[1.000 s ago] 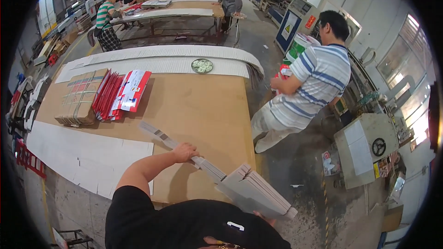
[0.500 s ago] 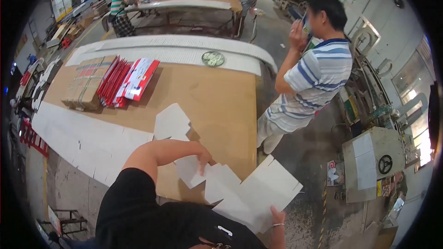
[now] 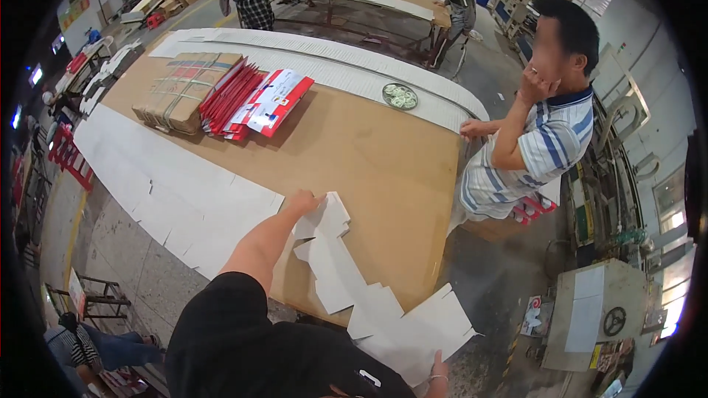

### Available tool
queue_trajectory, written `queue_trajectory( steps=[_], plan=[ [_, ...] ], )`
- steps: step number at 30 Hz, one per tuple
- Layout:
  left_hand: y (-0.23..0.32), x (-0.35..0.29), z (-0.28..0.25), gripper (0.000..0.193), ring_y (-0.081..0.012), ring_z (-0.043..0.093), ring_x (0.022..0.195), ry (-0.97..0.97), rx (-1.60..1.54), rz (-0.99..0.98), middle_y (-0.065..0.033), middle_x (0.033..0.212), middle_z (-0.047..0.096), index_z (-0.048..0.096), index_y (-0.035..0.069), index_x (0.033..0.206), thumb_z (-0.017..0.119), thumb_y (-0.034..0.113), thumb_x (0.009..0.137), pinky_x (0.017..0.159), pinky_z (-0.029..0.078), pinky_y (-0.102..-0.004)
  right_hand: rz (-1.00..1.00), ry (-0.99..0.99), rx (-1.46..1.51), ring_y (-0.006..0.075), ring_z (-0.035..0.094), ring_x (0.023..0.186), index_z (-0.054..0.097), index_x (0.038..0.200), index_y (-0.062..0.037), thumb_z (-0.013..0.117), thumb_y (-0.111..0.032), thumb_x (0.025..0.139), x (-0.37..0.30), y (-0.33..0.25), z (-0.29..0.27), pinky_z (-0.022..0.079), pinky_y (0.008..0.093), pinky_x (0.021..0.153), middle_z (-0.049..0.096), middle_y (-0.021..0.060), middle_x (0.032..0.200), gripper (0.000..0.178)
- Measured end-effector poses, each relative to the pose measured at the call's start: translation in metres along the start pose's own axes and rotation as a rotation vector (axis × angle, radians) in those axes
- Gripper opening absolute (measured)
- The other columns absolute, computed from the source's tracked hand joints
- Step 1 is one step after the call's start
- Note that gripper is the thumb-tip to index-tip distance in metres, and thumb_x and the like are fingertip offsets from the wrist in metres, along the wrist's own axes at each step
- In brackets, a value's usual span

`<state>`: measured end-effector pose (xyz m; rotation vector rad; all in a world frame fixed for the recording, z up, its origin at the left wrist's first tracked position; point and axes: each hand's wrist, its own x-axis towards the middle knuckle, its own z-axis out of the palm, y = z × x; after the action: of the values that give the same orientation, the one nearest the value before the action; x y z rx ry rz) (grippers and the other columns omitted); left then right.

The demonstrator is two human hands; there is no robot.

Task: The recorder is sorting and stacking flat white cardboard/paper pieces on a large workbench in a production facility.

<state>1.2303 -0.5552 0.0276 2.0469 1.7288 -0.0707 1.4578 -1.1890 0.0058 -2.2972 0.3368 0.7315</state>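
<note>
The left hand (image 3: 304, 202) has been moved farther out, its finger hold unclear; the white cards (image 3: 376, 311), pinched by the right hand (image 3: 439, 372), should be kept flat.

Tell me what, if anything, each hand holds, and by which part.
White die-cut card: left hand grips its far end's left edge; right hand, its near end's right edge.

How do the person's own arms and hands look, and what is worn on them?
The left sleeve is black and short, leaving the forearm bare. The left hand and right hand wear no gloves. A thin, pale band circles the right wrist. The right sleeve is not visible.
</note>
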Motion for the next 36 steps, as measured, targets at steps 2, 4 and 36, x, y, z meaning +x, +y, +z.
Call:
queue_trajectory(
  steps=[2,4,36],
  plan=[
    [0.008,0.011,0.013,0.067,-0.0345,0.053,0.105,-0.244,-0.042,0.234,-0.02,0.114,0.055,0.064,0.0,0.098,0.054,0.063,0.075,0.084,0.046,-0.0435,-0.028,0.028,0.097,0.0219,0.059,0.085,0.058,0.103,0.0134,0.061,-0.056,0.077,0.016,0.025,-0.004,0.047,0.0357,0.073,0.064,0.0172,0.095,0.074],
    [0.011,-0.001,0.021,0.066,-0.0345,0.054,0.104,-0.139,-0.009,0.28,-0.0203,0.112,0.056,0.065,0.0,0.092,0.054,0.063,0.075,0.084,0.046,-0.043,-0.054,0.026,0.177,0.0221,0.059,0.085,0.057,0.105,0.0121,0.061,-0.056,0.078,0.022,0.034,0.002,0.047,0.0356,0.073,0.063,0.0159,0.096,0.073],
    [-0.06,-0.135,-0.075,0.048,-0.0218,0.059,0.098,-0.442,-1.256,-0.068,-0.011,0.11,0.061,0.059,0.0,0.111,0.072,0.029,0.076,0.083,0.048,-0.0373,-0.042,0.426,-0.252,0.0433,0.057,0.096,0.058,0.1,0.0169,0.031,-0.077,0.077,-0.018,-0.065,-0.027,0.044,0.049,0.086,0.057,0.0324,0.105,0.1]
  ],
)
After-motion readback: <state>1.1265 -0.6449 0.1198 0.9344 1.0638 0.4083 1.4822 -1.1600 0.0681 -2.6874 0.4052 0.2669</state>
